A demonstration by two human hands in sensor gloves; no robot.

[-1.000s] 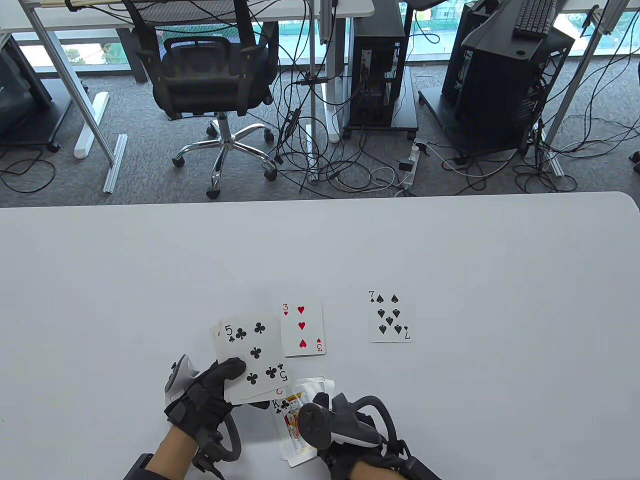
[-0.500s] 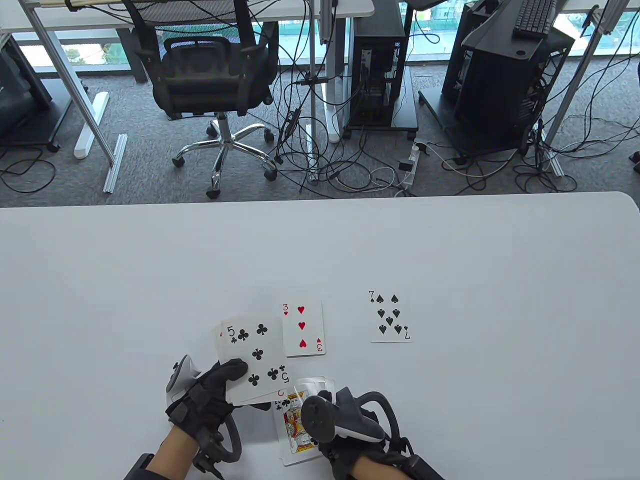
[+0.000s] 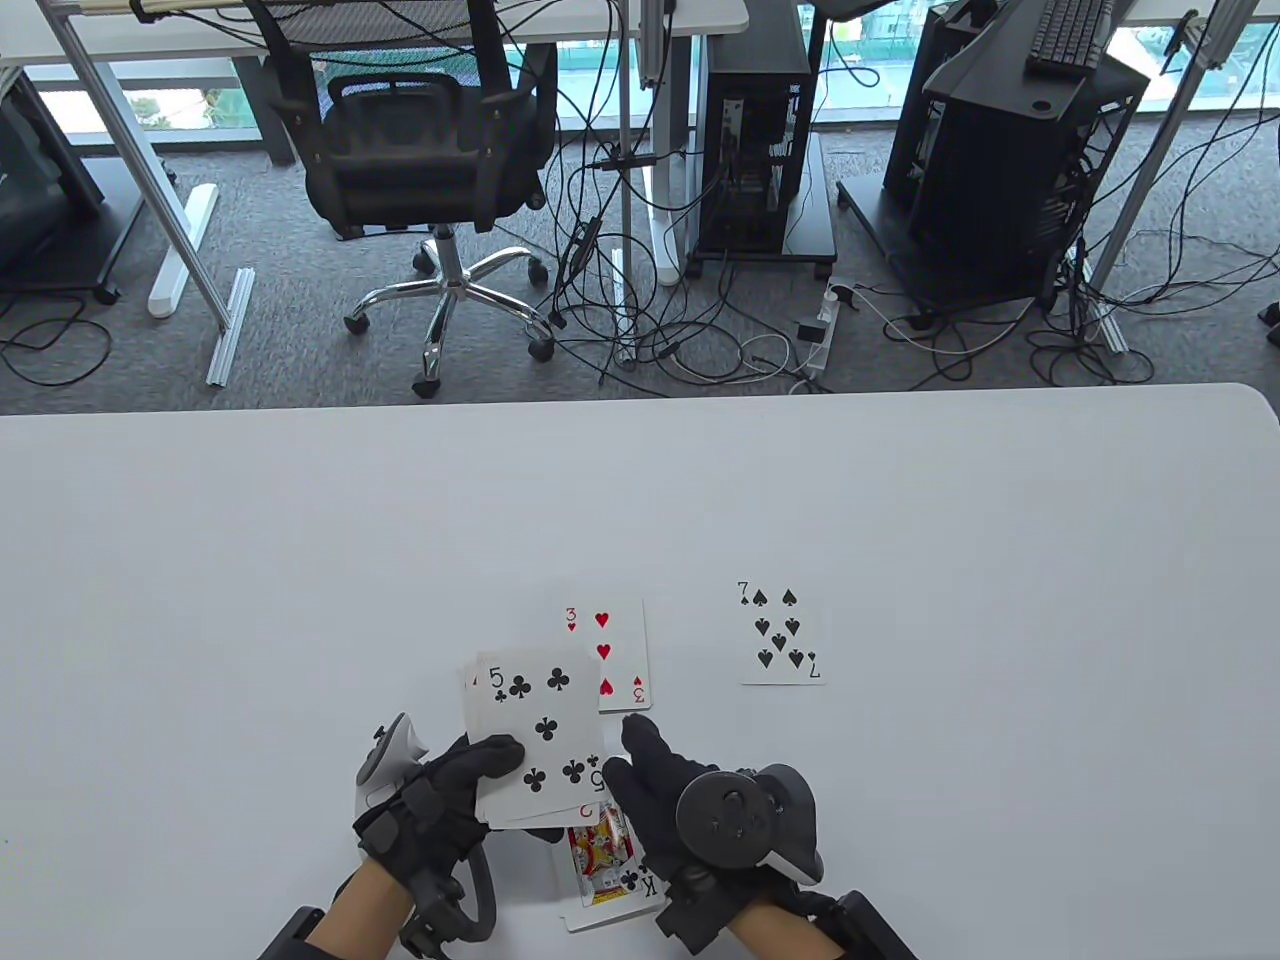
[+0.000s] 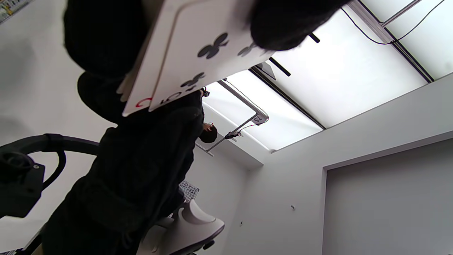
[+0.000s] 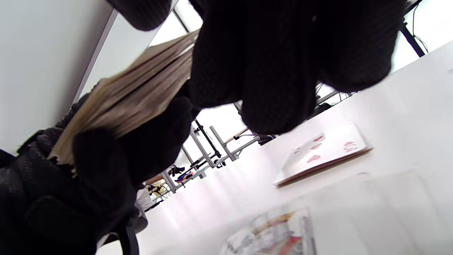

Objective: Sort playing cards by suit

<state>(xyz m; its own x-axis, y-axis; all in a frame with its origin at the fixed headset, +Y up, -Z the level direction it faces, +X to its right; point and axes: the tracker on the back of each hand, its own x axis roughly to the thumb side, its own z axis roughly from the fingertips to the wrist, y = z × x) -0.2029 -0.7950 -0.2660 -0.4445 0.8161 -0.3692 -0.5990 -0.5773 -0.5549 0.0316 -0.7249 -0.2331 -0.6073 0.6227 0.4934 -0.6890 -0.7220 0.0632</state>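
White worktop [image 3: 300, 520] carries the sort, judged barely begun. Near its front edge the left hand [image 3: 430, 810] grips the remaining deck [image 3: 540, 735], five of clubs on top; the right hand [image 3: 680, 790], fingers spread and holding nothing, reaches that top card. A king of clubs [image 3: 605, 865] lies beneath; beyond lie the three of hearts [image 3: 620, 650] and seven of spades [image 3: 782, 633].
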